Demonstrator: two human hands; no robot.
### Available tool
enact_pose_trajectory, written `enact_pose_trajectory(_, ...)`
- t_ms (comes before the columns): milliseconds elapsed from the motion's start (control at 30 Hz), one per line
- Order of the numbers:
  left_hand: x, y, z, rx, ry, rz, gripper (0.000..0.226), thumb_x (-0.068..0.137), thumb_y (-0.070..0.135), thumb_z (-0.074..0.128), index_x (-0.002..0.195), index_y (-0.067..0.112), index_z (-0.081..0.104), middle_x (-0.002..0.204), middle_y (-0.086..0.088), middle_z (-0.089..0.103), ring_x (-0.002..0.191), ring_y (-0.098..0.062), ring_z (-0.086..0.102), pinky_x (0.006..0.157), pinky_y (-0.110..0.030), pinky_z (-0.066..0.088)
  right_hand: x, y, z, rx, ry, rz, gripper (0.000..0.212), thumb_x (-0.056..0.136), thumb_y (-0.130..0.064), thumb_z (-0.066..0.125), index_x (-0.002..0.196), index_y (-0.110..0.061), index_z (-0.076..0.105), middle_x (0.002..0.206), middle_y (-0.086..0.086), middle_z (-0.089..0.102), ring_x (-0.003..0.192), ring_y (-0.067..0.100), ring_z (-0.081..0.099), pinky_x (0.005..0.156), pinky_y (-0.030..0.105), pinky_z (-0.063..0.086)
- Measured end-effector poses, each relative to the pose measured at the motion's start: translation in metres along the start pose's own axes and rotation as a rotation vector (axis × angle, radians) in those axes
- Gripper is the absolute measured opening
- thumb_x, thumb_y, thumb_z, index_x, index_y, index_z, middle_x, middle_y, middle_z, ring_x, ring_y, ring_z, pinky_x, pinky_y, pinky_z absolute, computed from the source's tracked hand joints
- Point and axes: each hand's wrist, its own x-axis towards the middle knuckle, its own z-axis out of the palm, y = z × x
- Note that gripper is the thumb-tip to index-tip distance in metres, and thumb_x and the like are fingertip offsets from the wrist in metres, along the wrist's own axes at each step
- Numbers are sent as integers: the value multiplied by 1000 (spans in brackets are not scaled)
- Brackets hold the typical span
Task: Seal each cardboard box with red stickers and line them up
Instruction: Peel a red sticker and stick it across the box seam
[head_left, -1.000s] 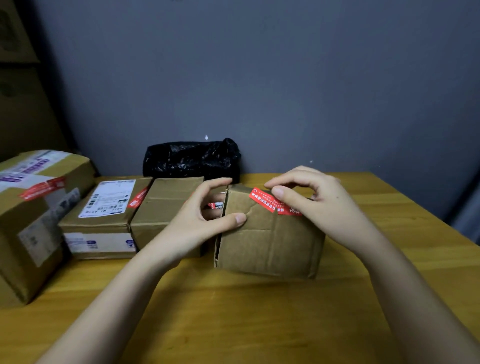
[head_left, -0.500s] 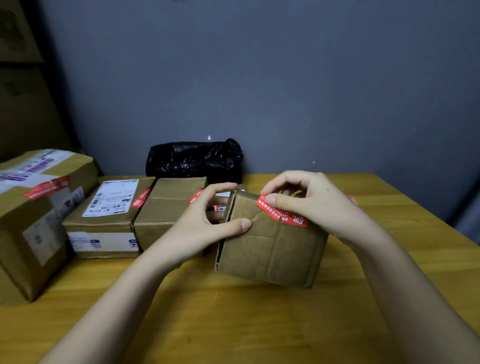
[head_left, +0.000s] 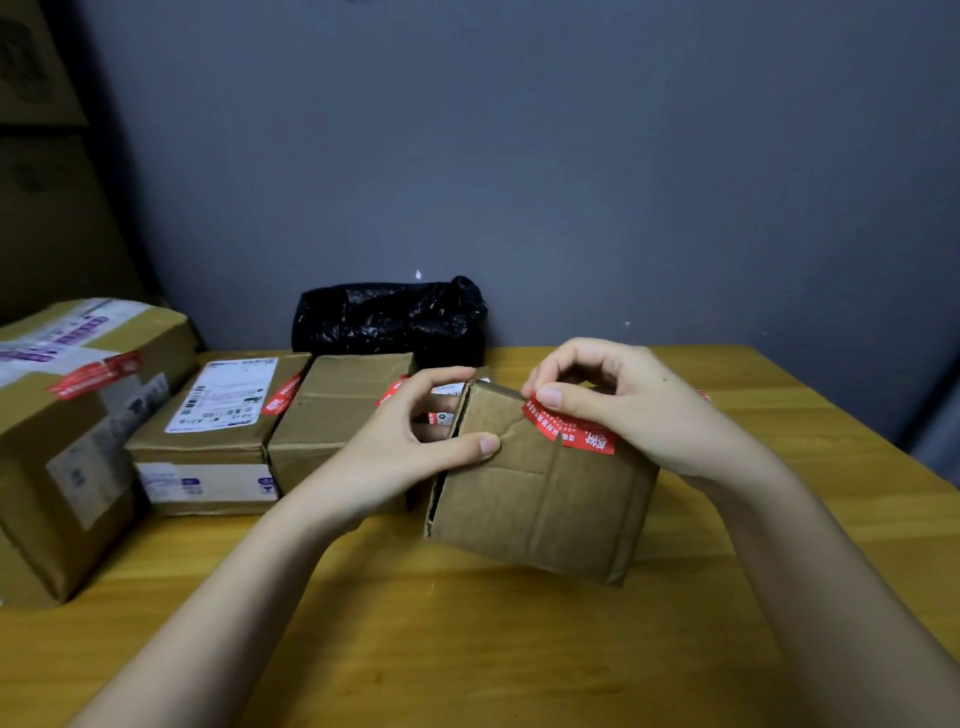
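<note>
A small brown cardboard box (head_left: 540, 499) stands tilted toward me on the wooden table (head_left: 467, 649). My left hand (head_left: 410, 441) grips its upper left corner, thumb on the near face. A red sticker (head_left: 571, 431) lies over the box's top near edge, and the thumb of my right hand (head_left: 623, 410) presses on it while the fingers curl over the top. To the left three more boxes stand in a row: a plain one (head_left: 337, 415), one with a white label (head_left: 223, 415), and a large one (head_left: 67, 426), each bearing a red sticker.
A crumpled black plastic bag (head_left: 389, 317) lies against the grey wall behind the boxes. More cartons are stacked in the dark far left corner (head_left: 47, 156). The table's right edge (head_left: 883, 441) runs diagonally past my right hand.
The small box has tipped further toward me and shifted slightly nearer. My right thumb has slid along the red sticker at the top edge; my left hand keeps its grip.
</note>
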Motion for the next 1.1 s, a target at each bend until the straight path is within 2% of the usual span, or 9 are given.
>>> enact_pose_trajectory(167, 0, -2, -1, 2, -22, -12, 66, 63, 32, 78, 124, 33, 53, 109, 7, 60, 82, 11, 63, 66, -5, 46, -1, -1, -5, 56, -40, 7, 6, 85, -19, 66, 81, -24, 67, 99, 3, 72, 97, 21, 65, 87, 28, 50)
enact_pose_trajectory(300, 0, -4, -3, 4, -40, -19, 68, 57, 42, 79, 121, 38, 56, 109, 8, 62, 85, 9, 63, 67, -6, 45, -3, -2, -7, 91, -66, 14, 6, 81, -25, 65, 82, -20, 66, 99, 0, 73, 93, 11, 66, 85, 22, 51)
enact_pose_trajectory(400, 1, -4, -4, -6, -42, -29, 63, 61, 37, 76, 121, 37, 56, 109, 8, 63, 84, 7, 64, 67, -6, 46, -5, -4, -9, 153, -79, 13, 5, 80, -22, 64, 82, -17, 65, 96, -1, 73, 90, 9, 66, 80, 19, 51)
enact_pose_trajectory(567, 1, -7, -5, -11, -49, -34, 62, 61, 37, 76, 121, 38, 57, 111, 6, 63, 85, 6, 64, 68, -7, 46, -8, -2, -13, 161, -84, 4, 8, 81, -19, 64, 86, -14, 65, 96, 1, 72, 91, 11, 66, 81, 20, 51)
enact_pose_trajectory(733, 2, -8, -8, 0, -50, -42, 66, 58, 43, 79, 120, 41, 56, 115, 4, 61, 87, 6, 64, 68, -6, 46, -13, 3, -11, 21, -32, -79, 20, 86, 1, 65, 97, -16, 62, 93, -15, 66, 89, 1, 63, 81, 17, 49)
enact_pose_trajectory(900, 1, -8, -6, -3, -50, -36, 63, 62, 37, 76, 122, 38, 56, 115, 3, 60, 85, 8, 64, 68, -6, 46, -17, 9, -10, -71, -30, -140, 35, 87, 5, 60, 101, -28, 59, 103, -11, 64, 101, 8, 61, 86, 25, 48)
enact_pose_trajectory(1100, 1, -7, -8, 7, -51, -32, 74, 49, 53, 75, 120, 42, 55, 116, 5, 59, 87, 8, 63, 68, -5, 46, -18, 11, -6, -92, 45, -163, 29, 84, -6, 62, 103, -27, 58, 99, -6, 63, 97, 12, 62, 87, 34, 50)
